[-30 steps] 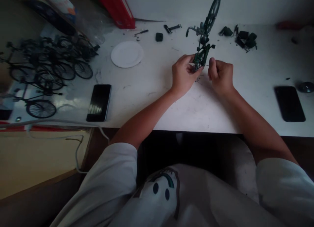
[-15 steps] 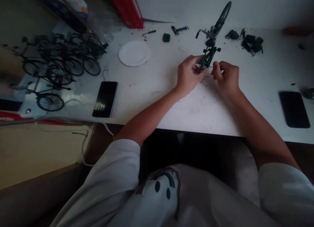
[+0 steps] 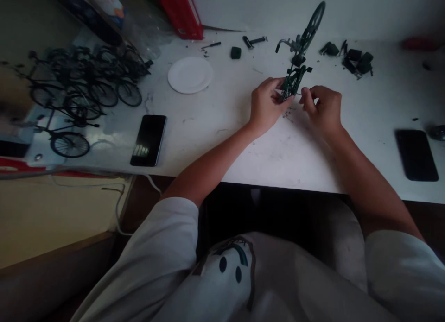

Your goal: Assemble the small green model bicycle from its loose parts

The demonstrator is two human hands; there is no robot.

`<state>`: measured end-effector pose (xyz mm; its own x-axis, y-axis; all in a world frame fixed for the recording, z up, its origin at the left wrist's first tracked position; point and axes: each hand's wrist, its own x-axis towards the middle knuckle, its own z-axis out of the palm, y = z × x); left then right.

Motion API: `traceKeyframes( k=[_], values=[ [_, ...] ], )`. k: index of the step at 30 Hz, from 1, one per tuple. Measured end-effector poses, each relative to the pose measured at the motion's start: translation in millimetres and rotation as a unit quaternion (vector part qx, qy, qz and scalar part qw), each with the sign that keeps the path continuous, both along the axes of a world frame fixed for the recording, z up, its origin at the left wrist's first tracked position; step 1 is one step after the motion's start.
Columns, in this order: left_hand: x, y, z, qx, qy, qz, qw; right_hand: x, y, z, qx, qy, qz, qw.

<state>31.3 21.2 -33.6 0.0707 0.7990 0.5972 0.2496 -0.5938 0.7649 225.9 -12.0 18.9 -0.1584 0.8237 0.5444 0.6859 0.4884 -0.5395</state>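
Observation:
My left hand (image 3: 266, 106) is closed around the rear end of a dark green model bicycle (image 3: 295, 74). The bicycle points away from me, its front wheel and handlebar raised toward the back wall. Just right of its rear end, my right hand (image 3: 322, 110) is curled, thumb and forefinger pinched together. A thin metal rod (image 3: 298, 94) runs from that pinch to the bicycle's rear part. Whatever else the right fingers hold is hidden in the fist. Tiny dark bits (image 3: 287, 113) lie on the table under the hands.
Several finished model bicycles (image 3: 86, 85) stand crowded at the left. A white plate (image 3: 190, 75), a phone (image 3: 149, 140) and another dark phone (image 3: 416, 155) lie on the white table (image 3: 215, 150). Small dark parts (image 3: 358, 60) are scattered at the back right. A red binder (image 3: 181, 14) stands behind.
My right hand has shifted very slightly to the right. The bicycle's front end has tipped a little left. My left hand keeps its hold.

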Motion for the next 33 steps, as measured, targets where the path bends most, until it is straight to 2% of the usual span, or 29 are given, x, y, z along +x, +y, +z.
traceKeyframes(
  k=[4,10,14,17,20,22,24,29,33],
  values=[
    [8.6,1.4,-9.6,-0.016,-0.032,0.015,0.999,-4.4,-6.1,-0.8,-0.076,0.065,0.011,0.995],
    [5.8,5.0,-12.4,-0.033,-0.029,0.043,0.998,0.4,-3.0,4.6,-0.023,0.053,0.021,0.998],
    [3.8,7.4,-13.6,-0.006,-0.016,0.046,0.999,7.9,3.6,6.5,0.013,0.011,0.046,0.999],
    [2.0,5.7,-10.7,0.031,-0.024,0.024,0.999,8.5,4.8,6.4,0.027,0.013,0.049,0.998],
    [0.3,3.1,-8.1,0.060,0.004,0.000,0.998,5.0,2.6,4.4,-0.027,0.058,0.054,0.997],
    [0.2,2.1,-8.5,0.060,0.028,-0.012,0.998,2.5,1.1,2.3,-0.090,0.098,0.061,0.989],
    [0.9,1.8,-9.8,0.056,0.034,-0.021,0.998,1.3,0.1,0.5,-0.117,0.117,0.062,0.984],
    [2.9,2.7,-9.9,0.034,0.023,-0.007,0.999,4.4,-0.3,3.1,-0.033,0.054,0.053,0.997],
    [3.0,5.5,-8.8,0.017,0.000,0.007,1.000,7.8,-0.6,7.3,0.006,0.041,0.025,0.999]
  ],
)
